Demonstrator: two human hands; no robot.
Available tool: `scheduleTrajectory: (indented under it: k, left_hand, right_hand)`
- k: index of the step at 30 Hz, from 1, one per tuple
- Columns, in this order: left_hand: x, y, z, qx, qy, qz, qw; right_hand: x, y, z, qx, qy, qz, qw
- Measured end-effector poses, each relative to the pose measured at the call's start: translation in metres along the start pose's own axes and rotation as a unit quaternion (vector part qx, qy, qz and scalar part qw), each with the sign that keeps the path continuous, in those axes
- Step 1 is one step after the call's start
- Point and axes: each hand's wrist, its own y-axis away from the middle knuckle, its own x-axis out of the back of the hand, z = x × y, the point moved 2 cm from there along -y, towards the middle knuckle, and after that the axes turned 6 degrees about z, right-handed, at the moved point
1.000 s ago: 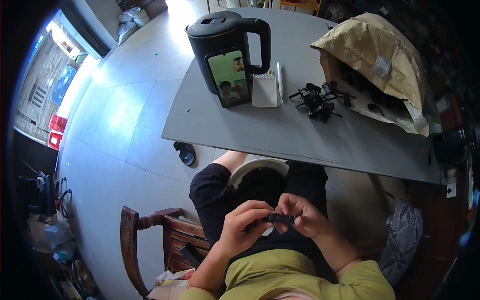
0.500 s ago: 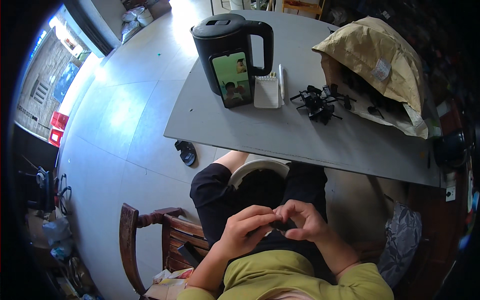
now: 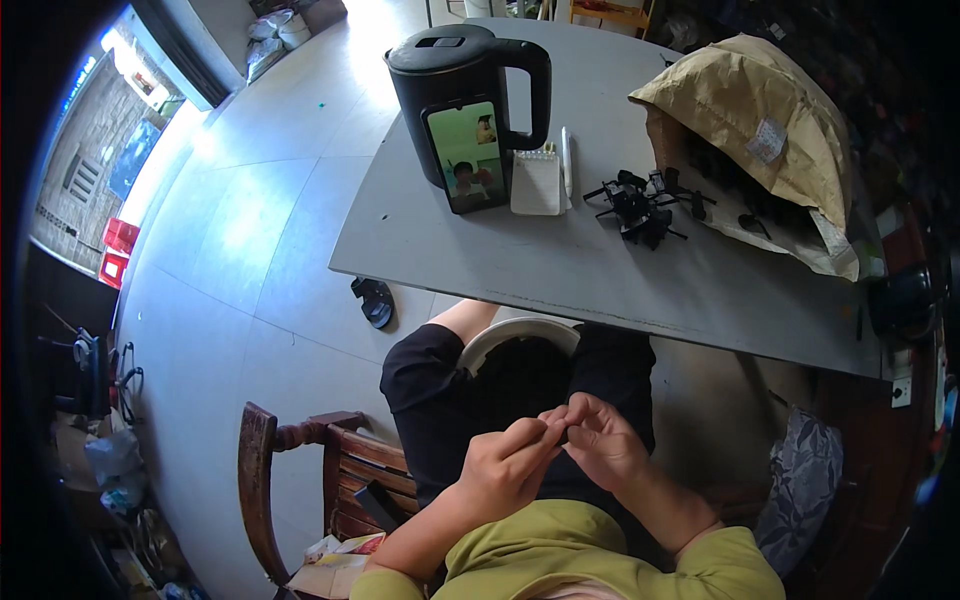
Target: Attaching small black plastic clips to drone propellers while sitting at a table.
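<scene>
Above my lap, my left hand (image 3: pixel 508 462) and my right hand (image 3: pixel 604 446) meet fingertip to fingertip. Both are closed in a pinch on a small black piece (image 3: pixel 563 437), mostly covered by the fingers; its exact kind cannot be made out. Between my knees stands a pale bucket (image 3: pixel 476 352) with dark contents. On the grey table (image 3: pixel 430 245) beyond lies a heap of small black plastic parts (image 3: pixel 634 212) with thin prongs. Beside it, a brown paper bag (image 3: pixel 740 95) lies on its side, its mouth toward me, with more black parts inside.
A black kettle (image 3: pixel 412 110) stands on the table, a phone (image 3: pixel 466 150) leaning on it. Next to them are a small notepad (image 3: pixel 537 188) and a white pen (image 3: pixel 568 165). A wooden chair (image 3: pixel 262 490) is at my left, a black sandal (image 3: pixel 374 303) on the floor.
My hands have drawn closer together and the fingertips have risen slightly. The black piece, plainer to see before, is now mostly hidden between the fingers.
</scene>
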Motion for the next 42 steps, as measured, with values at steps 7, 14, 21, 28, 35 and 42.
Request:
scheduleTrajectory:
  k: [7, 14, 21, 28, 35, 42]
  left_hand:
    - [0.003, 0.003, -0.003, 0.037, 0.012, 0.016, 0.999]
    - [0.014, 0.007, -0.016, 0.033, 0.085, -0.014, 0.996]
    - [0.013, 0.014, -0.015, 0.033, 0.058, 0.059, 0.996]
    - [0.023, 0.009, -0.018, 0.050, 0.159, -0.094, 0.981]
    - [0.027, 0.002, -0.017, 0.026, 0.215, -0.169, 0.962]
    - [0.016, 0.003, -0.019, -0.011, 0.199, -0.182, 0.963]
  right_hand:
    - [-0.001, -0.010, -0.002, -0.056, -0.029, -0.007, 0.998]
    - [-0.012, -0.018, -0.010, -0.127, 0.108, -0.034, 0.985]
    - [-0.026, -0.003, 0.010, -0.103, 0.027, -0.039, 0.994]
    - [-0.014, 0.005, -0.001, -0.103, 0.211, -0.115, 0.965]
    - [-0.018, 0.006, -0.019, -0.148, 0.320, -0.320, 0.879]
    - [-0.013, 0.015, -0.016, -0.132, 0.307, -0.295, 0.895]
